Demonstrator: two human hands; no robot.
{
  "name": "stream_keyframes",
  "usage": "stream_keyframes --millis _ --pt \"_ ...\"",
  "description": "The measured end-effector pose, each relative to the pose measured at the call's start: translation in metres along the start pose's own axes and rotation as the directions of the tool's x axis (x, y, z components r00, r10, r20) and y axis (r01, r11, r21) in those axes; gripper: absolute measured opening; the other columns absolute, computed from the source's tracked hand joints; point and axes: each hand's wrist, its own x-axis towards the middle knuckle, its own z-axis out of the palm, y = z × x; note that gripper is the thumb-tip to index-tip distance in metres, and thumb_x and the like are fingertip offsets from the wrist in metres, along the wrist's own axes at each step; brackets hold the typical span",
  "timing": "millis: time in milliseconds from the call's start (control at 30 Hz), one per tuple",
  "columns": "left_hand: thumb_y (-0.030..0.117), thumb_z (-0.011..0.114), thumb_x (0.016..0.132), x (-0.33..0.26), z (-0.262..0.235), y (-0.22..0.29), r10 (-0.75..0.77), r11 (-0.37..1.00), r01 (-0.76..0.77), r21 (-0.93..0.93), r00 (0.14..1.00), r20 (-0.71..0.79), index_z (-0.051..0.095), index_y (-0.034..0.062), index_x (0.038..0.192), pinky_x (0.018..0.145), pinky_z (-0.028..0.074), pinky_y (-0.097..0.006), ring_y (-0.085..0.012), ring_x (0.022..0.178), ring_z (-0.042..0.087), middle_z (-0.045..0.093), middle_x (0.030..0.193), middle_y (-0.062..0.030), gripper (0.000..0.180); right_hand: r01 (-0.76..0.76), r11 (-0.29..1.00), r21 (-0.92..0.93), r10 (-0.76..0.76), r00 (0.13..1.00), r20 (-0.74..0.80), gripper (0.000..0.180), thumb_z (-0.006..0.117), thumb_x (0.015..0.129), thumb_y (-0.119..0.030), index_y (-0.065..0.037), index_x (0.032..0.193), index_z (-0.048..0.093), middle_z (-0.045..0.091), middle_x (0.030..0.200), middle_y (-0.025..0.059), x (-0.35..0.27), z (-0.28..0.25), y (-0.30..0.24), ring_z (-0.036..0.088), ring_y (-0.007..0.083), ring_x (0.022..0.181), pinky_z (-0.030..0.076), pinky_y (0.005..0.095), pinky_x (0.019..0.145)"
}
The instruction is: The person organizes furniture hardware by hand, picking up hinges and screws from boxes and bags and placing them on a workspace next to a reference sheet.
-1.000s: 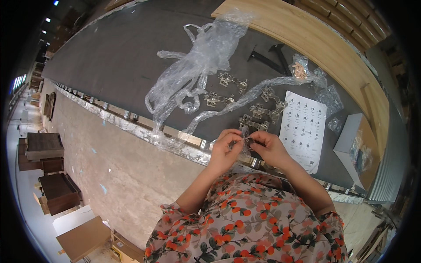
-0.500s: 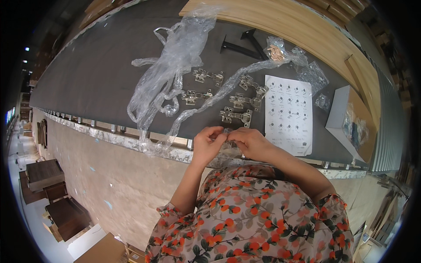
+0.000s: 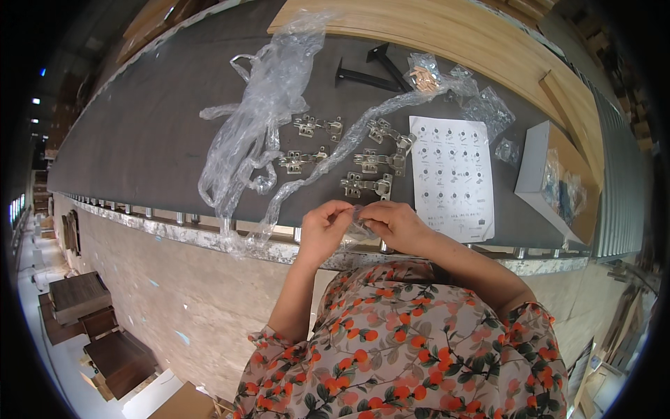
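Note:
Close to my body, at the table's near edge, both hands pinch a small clear plastic bag [image 3: 361, 233]. My left hand [image 3: 325, 229] grips its top from the left, and my right hand [image 3: 395, 225] from the right, with the fingertips almost meeting. What the bag holds is too blurred to make out. Just beyond my hands lie several metal cabinet hinges [image 3: 366, 184] in two loose groups. A printed paper sheet [image 3: 452, 178] with rows of small hardware pictures lies flat to the right of them.
Crumpled plastic film [image 3: 262, 105] spreads at left, with a strip reaching right. Two black metal legs [image 3: 370, 78] and a bag of wooden dowels [image 3: 424, 78] sit at the back. An open carton [image 3: 534, 164] with bagged parts stands right. Behind runs a long wooden board [image 3: 419, 38].
The view has shifted slightly, so the table items appear a little further left. Both hands stay together on the plastic bag, with a small shift of the fingers.

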Motion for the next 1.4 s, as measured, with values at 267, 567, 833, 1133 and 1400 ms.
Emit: stream_keyframes --millis 267,567,833,1133,1400 --pt "0.007 0.057 0.087 -0.007 0.001 0.005 0.017 0.996 -0.025 -0.085 0.996 -0.089 0.065 -0.0024 0.092 0.055 0.041 -0.019 -0.0041 0.061 0.051 0.06 0.071 0.0 0.013 -0.059 0.94 -0.336 0.102 0.989 0.111 0.025 0.054 0.082 -0.01 -0.008 0.106 0.058 0.065 0.085 0.0115 0.004 -0.005 -0.013 0.063 0.0319 0.077 0.05 0.0411 0.062" --pt "0.007 0.06 0.087 -0.006 0.008 0.018 0.028 0.985 -0.054 -0.163 0.987 -0.156 0.065 -0.0009 0.092 0.055 0.038 -0.018 -0.0022 0.062 0.047 0.057 0.071 0.0031 0.011 -0.088 0.976 -0.197 0.111 0.988 0.107 0.024 0.056 0.084 -0.012 -0.003 0.106 0.058 0.062 0.079 0.0187 0.017 0.006 0.0 0.061 0.0363 0.07 0.05 0.0421 0.06" --pt "0.014 0.073 0.075 0.004 -0.006 0.023 0.465 0.816 -0.404 0.414 0.883 -0.055 0.065 0.0021 0.103 0.075 0.045 -0.03 -0.02 0.086 0.054 0.058 0.097 -0.0096 0.031 -0.385 0.818 0.427 0.353 0.923 0.155 0.019 0.053 0.09 -0.014 -0.004 0.104 0.062 0.065 0.078 0.0072 0.019 0.006 0.01 0.066 0.0187 0.068 0.051 0.0312 0.056" --pt "0.022 0.084 0.051 -0.003 0.015 0.006 0.524 0.491 -0.418 0.764 0.842 0.124 0.04 -0.0038 0.129 0.102 0.029 -0.048 -0.0364 0.12 0.043 0.05 0.121 -0.0194 0.093 -0.565 0.583 0.584 0.489 0.818 0.303 0.022 0.052 0.093 -0.019 -0.002 0.105 0.06 0.062 0.082 0.0031 0.014 -0.007 0.01 0.064 0.0095 0.064 0.044 0.0187 0.047" --pt "0.012 0.076 0.059 -0.001 0.038 -0.02 0.585 0.568 -0.445 0.692 0.81 0.041 0.042 -0.0039 0.127 0.088 0.038 -0.046 -0.035 0.093 0.053 0.056 0.101 -0.0173 0.078 -0.391 0.917 0.085 0.372 0.911 0.178 0.022 0.05 0.091 -0.025 -0.006 0.089 0.061 0.064 0.083 0.0134 0.011 0.0 0.002 0.062 0.0278 0.071 0.05 0.0375 0.066"
